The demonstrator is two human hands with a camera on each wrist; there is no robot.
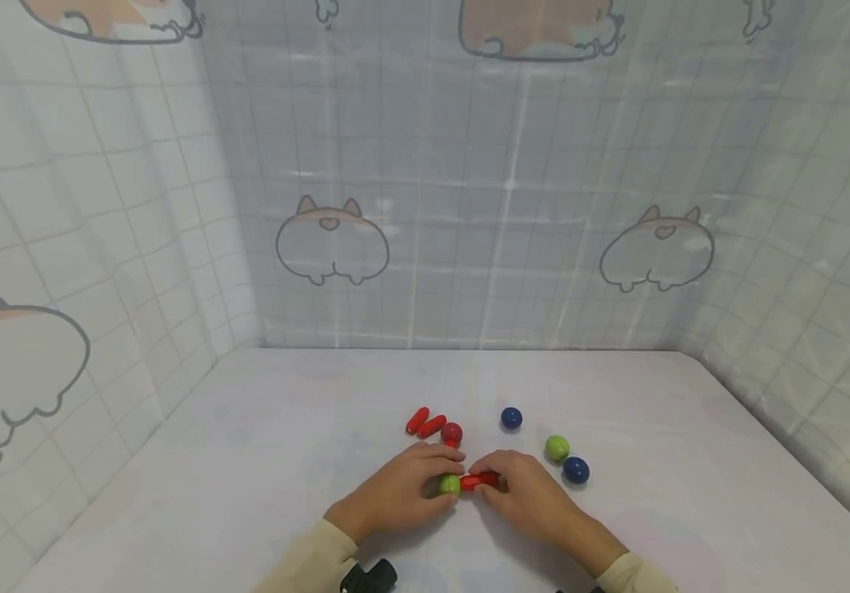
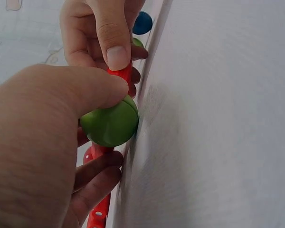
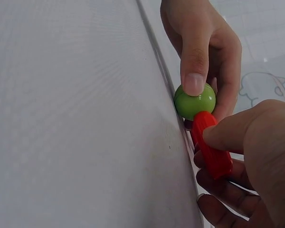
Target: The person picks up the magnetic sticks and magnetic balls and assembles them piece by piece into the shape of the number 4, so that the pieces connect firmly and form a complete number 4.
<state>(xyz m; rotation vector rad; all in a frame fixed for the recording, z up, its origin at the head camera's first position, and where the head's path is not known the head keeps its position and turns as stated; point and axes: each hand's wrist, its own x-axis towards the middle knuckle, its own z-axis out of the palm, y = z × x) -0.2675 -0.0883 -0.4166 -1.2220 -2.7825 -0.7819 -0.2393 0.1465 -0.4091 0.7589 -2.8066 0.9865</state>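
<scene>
My left hand [image 1: 413, 487] grips a green ball [image 1: 449, 484] between thumb and fingers, low over the table. In the left wrist view the thumb lies across the top of this ball [image 2: 111, 124]. A red rod [image 3: 210, 142] is pinched by my right hand [image 1: 527, 497], its near end held by the thumb and fingers. The rod's other end meets the green ball, but whether it sits inside a hole cannot be made out. Just beyond the left fingertips lies a red ball [image 1: 451, 432], with a short red piece against its near side, partly hidden by the fingers.
Two loose red rods [image 1: 425, 422] lie left of the red ball. To the right are a blue ball [image 1: 511, 418], a second green ball [image 1: 557, 448] and another blue ball [image 1: 576, 470]. A patterned curtain [image 1: 455, 313] borders the white tabletop [image 1: 284, 428] at the back and sides.
</scene>
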